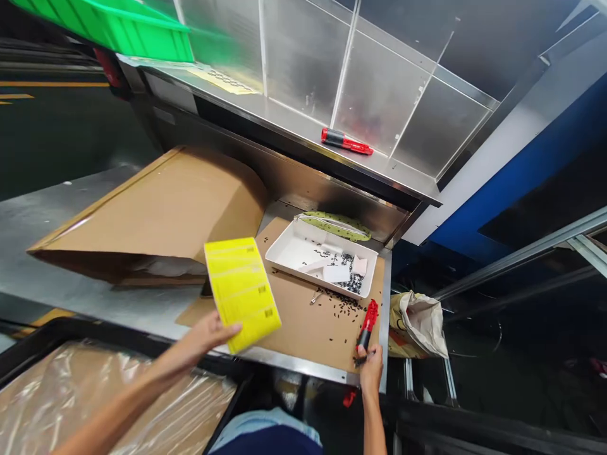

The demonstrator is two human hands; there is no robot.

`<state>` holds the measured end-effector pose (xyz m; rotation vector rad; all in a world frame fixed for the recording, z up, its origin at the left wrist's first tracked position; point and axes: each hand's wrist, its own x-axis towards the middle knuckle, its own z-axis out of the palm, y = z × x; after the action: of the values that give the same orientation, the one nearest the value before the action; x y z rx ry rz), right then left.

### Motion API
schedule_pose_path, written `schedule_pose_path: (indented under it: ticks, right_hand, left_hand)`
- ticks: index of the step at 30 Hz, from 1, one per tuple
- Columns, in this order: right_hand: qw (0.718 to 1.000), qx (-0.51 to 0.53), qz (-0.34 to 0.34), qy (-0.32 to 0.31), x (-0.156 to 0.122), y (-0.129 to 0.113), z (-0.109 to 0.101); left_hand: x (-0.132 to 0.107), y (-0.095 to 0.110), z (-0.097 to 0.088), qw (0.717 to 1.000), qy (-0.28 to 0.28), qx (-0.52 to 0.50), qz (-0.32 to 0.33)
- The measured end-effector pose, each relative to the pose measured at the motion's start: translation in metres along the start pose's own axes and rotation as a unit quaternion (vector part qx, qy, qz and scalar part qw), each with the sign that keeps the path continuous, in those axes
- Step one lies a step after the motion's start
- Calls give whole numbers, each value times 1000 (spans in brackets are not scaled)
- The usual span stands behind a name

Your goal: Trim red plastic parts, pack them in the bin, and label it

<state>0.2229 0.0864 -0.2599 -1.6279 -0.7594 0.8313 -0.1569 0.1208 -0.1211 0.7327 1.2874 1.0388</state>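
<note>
My left hand pinches the lower corner of a yellow card or label sheet and holds it up over the steel bench. My right hand is closed around a red and black marker whose tip rests on the brown cardboard mat. Beyond the marker stands a white tray with small black parts and a few white pieces in it. More small black parts lie scattered on the mat in front of the tray.
A large folded cardboard sheet leans at the left. On the steel shelf above lies a second red marker. A green bin sits top left, a crumpled bag right of the bench, a plastic-lined crate bottom left.
</note>
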Motion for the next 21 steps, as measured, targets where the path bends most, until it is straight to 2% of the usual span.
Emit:
schedule_pose_path:
  ticks: [2,3,6,10,12,14,16,17,19,21]
  right_hand:
    - [998,-43,-13,35,25,-8,11]
    - [997,-58,-21,40,35,-13,16]
    - [995,-85,-53,31,51,-26,24]
    - [992,-94,-71,50,39,-37,15]
    - [992,-84,-67,65,22,-40,10]
    - [996,-62,-56,42,2,-43,11]
    - [998,-39,-38,-23,-20,-47,21]
    - [997,-26,-25,-65,-29,-50,27]
    - [988,29,19,-150,-46,-58,39]
    - [973,118,73,-186,-56,-66,44]
  left_hand:
    - [1,-49,10,997,-20,-24,-75]
    - [3,-68,17,996,-20,-27,-81]
    - [12,-103,40,996,-15,-34,-81]
    - [23,-113,60,997,1,-47,-68]
    - [22,-111,66,997,-9,-55,-58]
    - [14,-109,73,997,-32,-67,-38]
    - [0,-109,80,993,-86,-77,-8]
    - [-8,-109,84,988,-130,-78,1]
    - [-23,-112,90,967,-248,-65,-9]
    - [-35,-118,92,933,-357,-35,-41]
